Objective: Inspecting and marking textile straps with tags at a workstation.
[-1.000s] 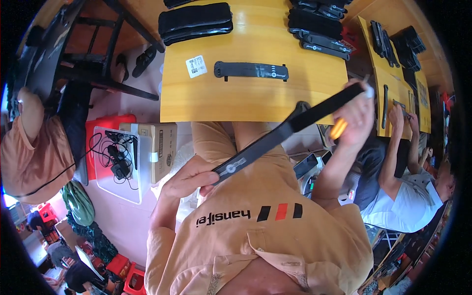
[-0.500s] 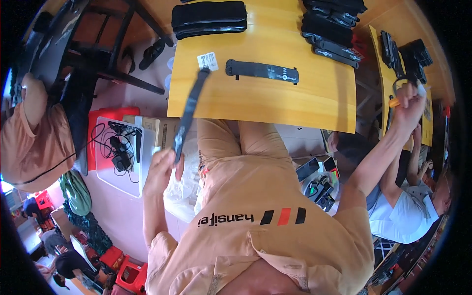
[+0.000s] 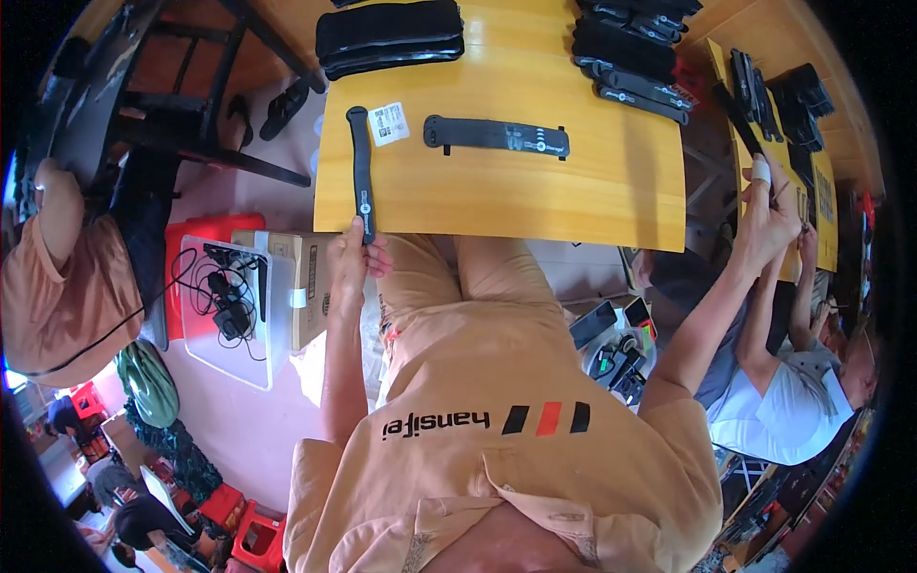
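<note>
My left hand (image 3: 355, 258) is at the table's near left edge, thumb on the lower end of a black strap (image 3: 362, 172) with a rounded tip. The strap lies straight up the table, beside a white printed label (image 3: 389, 124). Right of the label, a wider black strap (image 3: 492, 136) with small side tabs lies flat. Off to the right, my right hand (image 3: 769, 215) reaches past the table's side toward the neighbouring table. A white wrap covers one fingertip. Its fingers are closed on the end of a dark strip (image 3: 737, 119).
Folded black straps (image 3: 390, 38) are stacked at the table's back left, and more bundled straps (image 3: 626, 57) at the back right. A clear bin of cables (image 3: 224, 310) stands on the floor at left. A co-worker (image 3: 774, 411) sits at right, another person (image 3: 72, 277) at left.
My left hand has moved up to the table edge, and its strap now lies along the tabletop. My right hand has shifted slightly down and left, and a dark strip now extends from its fingers.
</note>
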`<state>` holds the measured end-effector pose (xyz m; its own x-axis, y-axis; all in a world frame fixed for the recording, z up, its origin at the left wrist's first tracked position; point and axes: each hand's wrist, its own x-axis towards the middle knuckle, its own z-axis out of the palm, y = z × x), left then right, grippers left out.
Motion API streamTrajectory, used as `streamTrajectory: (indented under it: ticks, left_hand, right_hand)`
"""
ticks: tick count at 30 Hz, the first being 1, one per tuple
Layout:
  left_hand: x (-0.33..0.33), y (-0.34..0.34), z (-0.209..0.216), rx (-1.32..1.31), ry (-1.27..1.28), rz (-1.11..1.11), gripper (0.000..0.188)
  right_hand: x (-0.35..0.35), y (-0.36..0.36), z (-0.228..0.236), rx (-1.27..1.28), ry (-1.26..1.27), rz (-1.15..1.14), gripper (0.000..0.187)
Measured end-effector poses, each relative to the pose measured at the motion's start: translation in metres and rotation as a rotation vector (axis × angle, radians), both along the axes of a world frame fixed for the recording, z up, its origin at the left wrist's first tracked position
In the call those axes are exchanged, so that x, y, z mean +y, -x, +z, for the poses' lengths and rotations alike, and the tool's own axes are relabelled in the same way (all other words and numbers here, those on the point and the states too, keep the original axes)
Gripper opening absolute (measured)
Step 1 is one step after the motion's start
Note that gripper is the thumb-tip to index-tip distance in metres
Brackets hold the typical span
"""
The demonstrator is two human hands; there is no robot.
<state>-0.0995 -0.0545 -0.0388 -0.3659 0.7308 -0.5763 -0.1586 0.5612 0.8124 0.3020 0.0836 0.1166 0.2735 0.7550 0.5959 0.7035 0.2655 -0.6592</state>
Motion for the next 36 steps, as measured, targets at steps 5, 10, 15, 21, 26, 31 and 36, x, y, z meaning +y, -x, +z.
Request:
streamTrajectory:
  ticks: [5,10,15,21,26,31,36]
  left_hand:
    - [0.005,-0.005,-0.005,0.086,0.127,0.008,0.061]
    - [-0.003,-0.008,0.007,0.102,0.173,0.089,0.063]
    - [-0.023,-0.011,0.030,0.415,0.003,0.075,0.052]
    - [-0.011,-0.088,0.056,-0.431,-0.215,-1.022,0.041]
    - [-0.002,-0.126,0.061,-0.791,-0.301,-0.910,0.051]
    - [-0.001,-0.124,0.055,-1.056,-0.295,-0.095,0.036]
    - [0.006,-0.095,0.034,-0.810,-0.351,0.089,0.023]
  right_hand:
    - [-0.007,0.012,-0.008,0.203,0.038,0.079,0.022]
    - [-0.015,0.009,-0.010,0.543,0.224,0.311,0.022]
    - [-0.038,0.040,-0.006,0.712,0.344,0.587,0.025]
    - [-0.070,0.102,-0.007,0.775,0.718,0.843,0.017]
    - [-0.085,0.115,-0.012,0.878,0.814,0.807,0.023]
    - [-0.082,0.107,-0.033,0.730,0.916,0.750,0.021]
    - [-0.072,0.101,-0.056,0.523,0.959,0.524,0.015]
